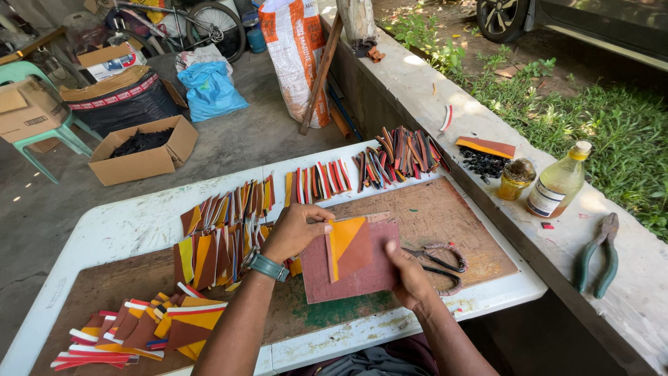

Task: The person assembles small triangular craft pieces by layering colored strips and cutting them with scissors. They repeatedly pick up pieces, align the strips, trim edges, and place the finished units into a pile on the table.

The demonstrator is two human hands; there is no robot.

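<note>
left hand [296, 231] pinching top edge of orange-and-brown strip [350, 247], fingers closed on it. right hand [409, 273] gripping right edge of dark red sheet [351, 273] beneath strip, thumb on top. sheet lying near centre of white table [132, 223], on brown board [445, 209]. scissors [442, 263] just right of right hand. cut strips [223, 233] fanned left and far. green pliers [598, 254] on ledge [626, 306], far right.

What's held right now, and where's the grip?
The left hand pinches an orange-and-brown piece at its top left edge. The right hand steadies the maroon slab beneath it at the right edge.
</note>
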